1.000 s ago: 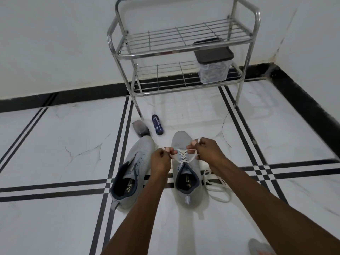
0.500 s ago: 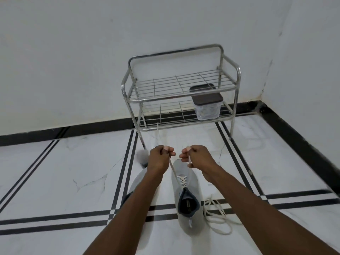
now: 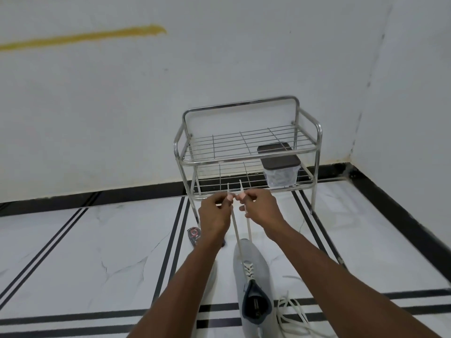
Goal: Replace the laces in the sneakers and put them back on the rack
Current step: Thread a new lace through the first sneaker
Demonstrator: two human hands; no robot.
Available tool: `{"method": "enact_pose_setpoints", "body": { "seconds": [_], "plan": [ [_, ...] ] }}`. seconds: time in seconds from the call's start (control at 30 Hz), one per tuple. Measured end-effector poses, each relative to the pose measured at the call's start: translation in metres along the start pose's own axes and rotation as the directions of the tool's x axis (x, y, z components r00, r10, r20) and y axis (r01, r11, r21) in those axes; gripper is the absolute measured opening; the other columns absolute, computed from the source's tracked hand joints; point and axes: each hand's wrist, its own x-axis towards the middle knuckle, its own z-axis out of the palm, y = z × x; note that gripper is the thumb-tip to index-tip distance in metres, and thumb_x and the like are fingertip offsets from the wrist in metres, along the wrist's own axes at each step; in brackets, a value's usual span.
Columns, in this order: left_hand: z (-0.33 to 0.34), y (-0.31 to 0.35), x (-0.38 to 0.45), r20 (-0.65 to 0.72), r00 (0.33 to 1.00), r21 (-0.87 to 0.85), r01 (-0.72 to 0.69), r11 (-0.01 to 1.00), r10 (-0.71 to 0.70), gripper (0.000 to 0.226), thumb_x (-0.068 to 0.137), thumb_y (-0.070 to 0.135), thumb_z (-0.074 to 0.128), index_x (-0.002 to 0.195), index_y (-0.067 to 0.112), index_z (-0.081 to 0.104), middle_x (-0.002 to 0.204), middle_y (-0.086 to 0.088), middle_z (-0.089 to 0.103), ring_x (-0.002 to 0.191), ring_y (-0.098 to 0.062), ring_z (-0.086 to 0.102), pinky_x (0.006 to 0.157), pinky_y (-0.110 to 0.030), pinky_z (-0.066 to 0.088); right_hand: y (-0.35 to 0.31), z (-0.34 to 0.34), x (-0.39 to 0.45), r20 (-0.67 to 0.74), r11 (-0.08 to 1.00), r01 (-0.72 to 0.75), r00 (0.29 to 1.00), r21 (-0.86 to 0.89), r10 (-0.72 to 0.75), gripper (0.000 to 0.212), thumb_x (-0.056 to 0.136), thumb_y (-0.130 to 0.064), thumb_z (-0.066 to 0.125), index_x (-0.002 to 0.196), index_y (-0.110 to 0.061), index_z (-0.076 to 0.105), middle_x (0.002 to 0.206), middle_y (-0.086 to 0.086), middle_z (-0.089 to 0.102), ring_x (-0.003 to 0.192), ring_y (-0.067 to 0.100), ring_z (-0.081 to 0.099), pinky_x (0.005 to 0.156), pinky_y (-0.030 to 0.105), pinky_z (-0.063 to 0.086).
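While our left hand (image 3: 214, 217) pinches one end of the white lace (image 3: 236, 236) and our right hand (image 3: 262, 212) pinches the other, both strands run taut down to the grey sneaker (image 3: 252, 284) on the tiled floor (image 3: 85, 252) — threaded through its lower eyelets. A loose lace (image 3: 291, 313) lies just right of it; the steel rack (image 3: 246, 147) stands beyond, a lidded container (image 3: 280, 170) on its lower shelf.

Grey sneaker (image 3: 251, 276), white lace (image 3: 235, 228), black-striped white floor (image 3: 85, 252), silver rack (image 3: 244, 142)

One sneaker (image 3: 251, 272) (grey), one rack (image 3: 246, 147), two laces (image 3: 235, 228).
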Motion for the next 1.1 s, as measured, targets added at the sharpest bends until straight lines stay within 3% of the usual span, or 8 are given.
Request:
{"method": "enact_pose_setpoints", "body": {
  "seconds": [0.1, 0.23, 0.57, 0.7, 0.87, 0.93, 1.03, 1.1],
  "plan": [
    [0.004, 0.0, -0.004, -0.054, 0.998, -0.11, 0.003, 0.994, -0.009, 0.009, 0.095, 0.023, 0.07, 0.099, 0.02, 0.077, 0.09, 0.005, 0.077, 0.089, -0.009, 0.072, 0.087, -0.03, 0.057, -0.001, 0.0, -0.003, -0.054, 1.0, 0.009, 0.999, 0.008, -0.008, 0.014, 0.097, -0.024, 0.064, 0.1, -0.02, 0.077, 0.085, -0.014, 0.069, 0.084, 0.012, 0.069, 0.085, 0.038, 0.061],
    [0.008, 0.002, -0.005, -0.046, 0.998, -0.152, 0.03, 0.988, -0.037, 0.015, 0.095, 0.029, 0.071, 0.103, 0.019, 0.078, 0.095, 0.005, 0.077, 0.096, -0.009, 0.07, 0.091, -0.032, 0.055, -0.003, -0.004, -0.007, -0.054, 1.0, -0.005, 0.999, 0.027, 0.007, 0.018, 0.098, -0.028, 0.063, 0.102, -0.018, 0.078, 0.087, -0.005, 0.073, 0.085, 0.014, 0.068, 0.083, 0.042, 0.061],
    [0.013, 0.005, -0.007, -0.021, 0.999, -0.142, 0.029, 0.989, -0.032, 0.018, 0.095, 0.033, 0.07, 0.106, 0.02, 0.077, 0.101, 0.003, 0.077, 0.101, -0.011, 0.069, 0.095, -0.034, 0.055, 0.001, -0.009, -0.006, -0.041, 0.999, -0.007, 0.999, 0.042, 0.009, 0.021, 0.098, -0.028, 0.063, 0.111, -0.018, 0.077, 0.095, -0.004, 0.073, 0.092, 0.013, 0.067, 0.09, 0.043, 0.059],
    [0.015, -0.001, -0.005, -0.019, 0.999, -0.117, 0.029, 0.993, -0.032, 0.003, 0.094, 0.032, 0.071, 0.093, 0.033, 0.073, 0.092, 0.015, 0.073, 0.095, -0.003, 0.067, 0.09, -0.03, 0.053, 0.005, -0.008, -0.001, -0.036, 0.999, -0.024, 0.999, 0.038, 0.025, 0.023, 0.099, -0.029, 0.062, 0.112, -0.016, 0.076, 0.103, 0.0, 0.074, 0.097, 0.017, 0.067, 0.091, 0.042, 0.059],
    [0.007, -0.031, -0.005, -0.139, 0.981, -0.058, 0.128, 0.99, -0.135, 0.009, 0.094, 0.033, 0.071, 0.097, 0.026, 0.075, 0.085, 0.004, 0.072, 0.079, -0.014, 0.068, 0.081, -0.036, 0.055, 0.041, -0.019, 0.005, -0.147, 0.991, -0.129, 0.982, -0.035, 0.123, 0.024, 0.099, -0.026, 0.061, 0.098, -0.007, 0.076, 0.096, 0.006, 0.074, 0.092, 0.023, 0.067, 0.073, 0.027, 0.046],
    [-0.001, -0.056, -0.007, -0.143, 0.966, -0.058, 0.209, 0.976, -0.216, 0.015, 0.095, 0.034, 0.069, 0.104, 0.023, 0.074, 0.081, 0.005, 0.071, 0.066, -0.01, 0.067, 0.081, -0.04, 0.059, 0.066, -0.023, 0.004, -0.18, 0.981, -0.181, 0.969, -0.065, 0.167, 0.025, 0.099, -0.025, 0.06, 0.108, -0.007, 0.075, 0.11, 0.007, 0.074, 0.106, 0.025, 0.066, 0.079, 0.024, 0.045],
    [-0.001, -0.1, -0.021, -0.155, 0.948, -0.006, 0.281, 0.96, -0.279, 0.038, 0.087, 0.045, 0.068, 0.112, 0.017, 0.066, 0.083, -0.002, 0.072, 0.078, -0.023, 0.072, 0.086, -0.047, 0.06, 0.109, -0.021, -0.002, -0.112, 0.94, -0.294, 0.954, -0.174, 0.278, 0.048, 0.097, -0.031, 0.063, 0.138, -0.005, 0.057, 0.141, 0.011, 0.058, 0.132, 0.027, 0.052, 0.104, 0.031, 0.042],
    [0.002, -0.119, -0.036, -0.106, 0.956, 0.023, 0.279, 0.96, -0.275, 0.031, 0.092, 0.034, 0.066, 0.112, 0.011, 0.061, 0.081, -0.005, 0.072, 0.076, -0.025, 0.072, 0.081, -0.045, 0.06, 0.134, -0.016, -0.008, -0.031, 0.914, -0.311, 0.949, -0.26, 0.314, 0.062, 0.095, -0.034, 0.065, 0.146, -0.005, 0.045, 0.141, 0.015, 0.056, 0.132, 0.029, 0.051, 0.109, 0.037, 0.043]
  ]
}}
